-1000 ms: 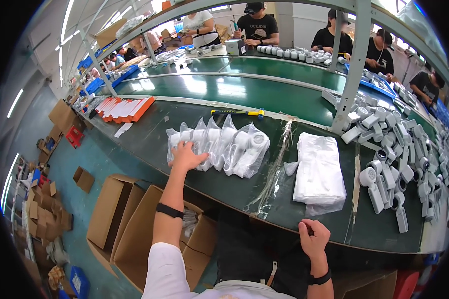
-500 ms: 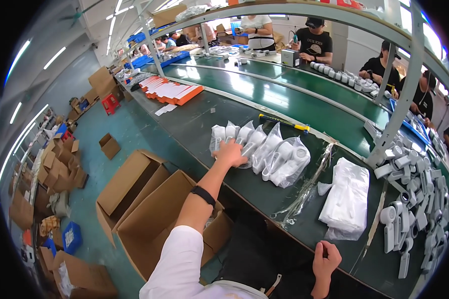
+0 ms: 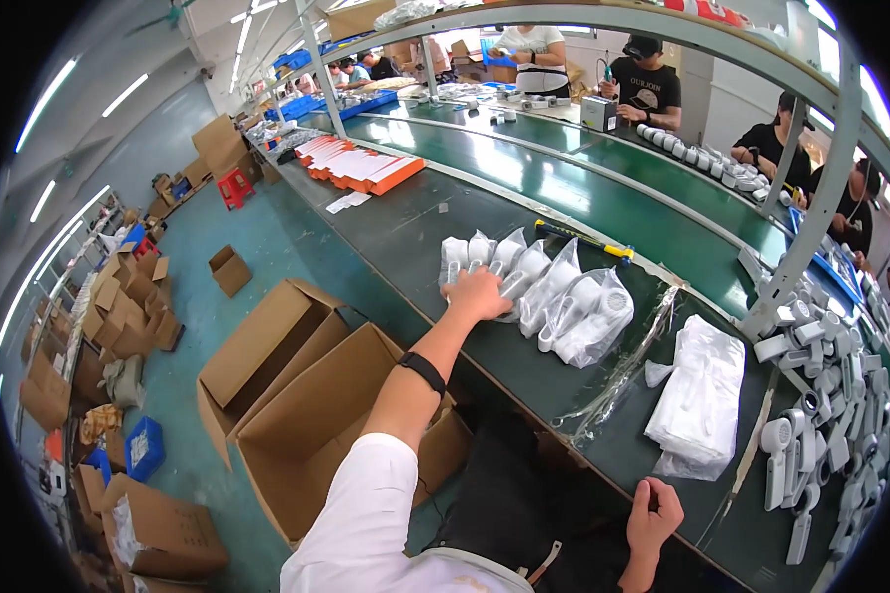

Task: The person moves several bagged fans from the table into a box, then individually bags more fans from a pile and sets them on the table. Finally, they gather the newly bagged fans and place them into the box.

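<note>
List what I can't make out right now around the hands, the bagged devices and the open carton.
- Head view: the left hand covers parts of the bagged devices under it; its grip is unclear.
- Head view: the right hand is curled, hiding its palm.
- Head view: the left arm blocks part of the open carton.
- Head view: the picture's dark rim cuts off the unbagged pile.

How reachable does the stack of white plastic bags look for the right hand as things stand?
Likely yes: the right hand sits by the table's near edge, close to the stack of white plastic bags; no object shows in its grip, and nothing visible stands between them.
</note>
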Tool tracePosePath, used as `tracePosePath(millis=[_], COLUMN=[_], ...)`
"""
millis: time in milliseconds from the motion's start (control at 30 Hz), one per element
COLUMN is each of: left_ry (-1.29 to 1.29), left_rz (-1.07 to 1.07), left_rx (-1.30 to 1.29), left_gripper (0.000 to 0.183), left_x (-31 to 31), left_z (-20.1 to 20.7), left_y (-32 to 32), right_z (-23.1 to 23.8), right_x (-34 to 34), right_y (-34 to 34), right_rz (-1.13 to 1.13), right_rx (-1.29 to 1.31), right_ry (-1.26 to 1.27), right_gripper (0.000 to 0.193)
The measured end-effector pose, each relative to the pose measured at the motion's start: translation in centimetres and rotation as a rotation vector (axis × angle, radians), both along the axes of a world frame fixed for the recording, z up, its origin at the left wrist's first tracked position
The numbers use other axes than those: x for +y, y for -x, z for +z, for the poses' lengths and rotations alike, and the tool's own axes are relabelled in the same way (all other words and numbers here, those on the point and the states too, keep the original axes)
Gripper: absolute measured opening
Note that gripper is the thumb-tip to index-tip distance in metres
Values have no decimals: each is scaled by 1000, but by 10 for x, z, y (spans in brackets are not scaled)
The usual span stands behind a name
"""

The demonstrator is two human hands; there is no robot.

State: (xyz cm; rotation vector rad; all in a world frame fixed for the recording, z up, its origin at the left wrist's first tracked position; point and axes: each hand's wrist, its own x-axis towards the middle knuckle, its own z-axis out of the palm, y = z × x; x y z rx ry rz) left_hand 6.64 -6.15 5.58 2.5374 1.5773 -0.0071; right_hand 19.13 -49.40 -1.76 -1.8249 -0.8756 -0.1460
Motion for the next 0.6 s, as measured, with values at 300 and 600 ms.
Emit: tracePosePath(millis=[300,600], left_ry=[128,-5], left_rz=[-3,5], left_rx=[4,-36], left_gripper=[49,46], left_x=[6,11], left_z=[18,5], left_y=[-3,0], right_z=[3,0], right_x=[2,0], right_y=[1,0], right_rz=[-1,-2], right_rx=[-3,-34], right_ry=[24,-14], right_gripper=[10,6])
